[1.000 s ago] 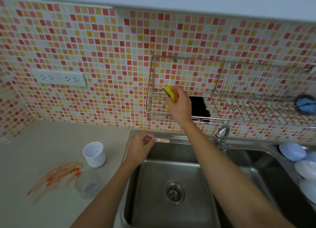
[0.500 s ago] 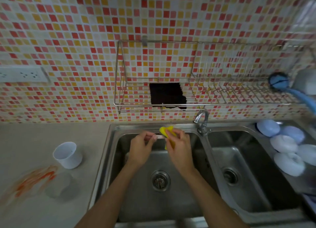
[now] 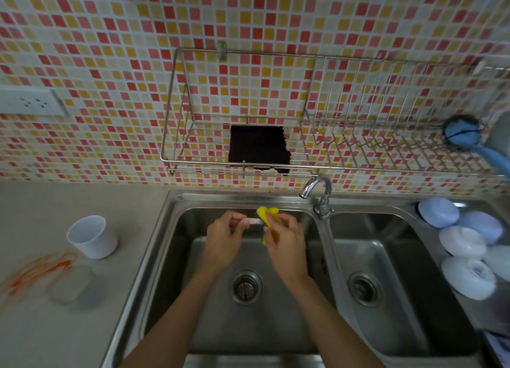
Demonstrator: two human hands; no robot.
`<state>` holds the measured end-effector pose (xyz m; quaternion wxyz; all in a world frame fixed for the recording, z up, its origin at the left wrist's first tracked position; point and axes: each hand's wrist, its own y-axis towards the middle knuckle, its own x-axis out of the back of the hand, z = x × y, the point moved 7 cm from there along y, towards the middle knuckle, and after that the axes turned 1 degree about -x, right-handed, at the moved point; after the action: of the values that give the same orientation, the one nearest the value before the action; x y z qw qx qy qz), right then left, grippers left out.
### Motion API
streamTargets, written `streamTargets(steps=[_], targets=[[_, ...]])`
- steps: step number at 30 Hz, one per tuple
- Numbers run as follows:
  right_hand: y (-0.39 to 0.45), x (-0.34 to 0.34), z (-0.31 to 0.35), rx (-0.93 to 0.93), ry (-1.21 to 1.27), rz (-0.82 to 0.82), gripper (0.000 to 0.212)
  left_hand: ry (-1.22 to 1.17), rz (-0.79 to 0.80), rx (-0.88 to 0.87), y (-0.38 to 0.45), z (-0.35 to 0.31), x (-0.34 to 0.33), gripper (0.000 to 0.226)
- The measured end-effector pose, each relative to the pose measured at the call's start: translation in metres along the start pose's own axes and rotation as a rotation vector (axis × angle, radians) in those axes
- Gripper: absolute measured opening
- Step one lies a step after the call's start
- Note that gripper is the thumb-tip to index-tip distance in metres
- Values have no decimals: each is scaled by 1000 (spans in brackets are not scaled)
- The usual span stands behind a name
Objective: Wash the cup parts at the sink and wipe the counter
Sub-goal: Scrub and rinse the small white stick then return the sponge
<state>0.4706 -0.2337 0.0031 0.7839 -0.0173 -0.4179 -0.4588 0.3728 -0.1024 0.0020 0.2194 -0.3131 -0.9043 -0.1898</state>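
Cup parts are split between my hands and the counter: my left hand (image 3: pixel 225 240) pinches a thin, pale straw-like piece (image 3: pixel 252 222) by one end over the left basin of the sink (image 3: pixel 176 229), and my right hand (image 3: pixel 285 239) is clenched around a folded yellow sponge (image 3: pixel 267 215) pressed against the piece's other end. I judge this to be the scrubbing of one small part, early in the washing. The faucet (image 3: pixel 317 191) stands just behind my right hand, and I can see no water running from it, so rinsing looks to be ahead of me. On the counter (image 3: pixel 41 326) to the left, the white cup (image 3: pixel 92 240) stands upright and apart from the sink, and nearer me lies a clear part (image 3: pixel 70 285), too blurred to say more of; neither looks wet or soaped as far as I can tell, so I take both as still to wash. Beside them an orange smear (image 3: pixel 41 268) spreads across the counter, unwiped, so the wiping step is not yet done. A dark pad (image 3: pixel 258 146) rests in the wire rack (image 3: pixel 176 163) on the tiled wall above the sink, and pale bowls (image 3: pixel 463 243) sit upturned on the drainer at the far right. By my reckoning most of the task is left: finish this piece, wash the other two, then clear the smear.
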Motion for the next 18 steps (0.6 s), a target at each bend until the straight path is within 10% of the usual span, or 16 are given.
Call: streamTargets(steps=[18], targets=[[1,11,-16,48,-70,0,48,-188,-39,246,-7,-1,-23,22]])
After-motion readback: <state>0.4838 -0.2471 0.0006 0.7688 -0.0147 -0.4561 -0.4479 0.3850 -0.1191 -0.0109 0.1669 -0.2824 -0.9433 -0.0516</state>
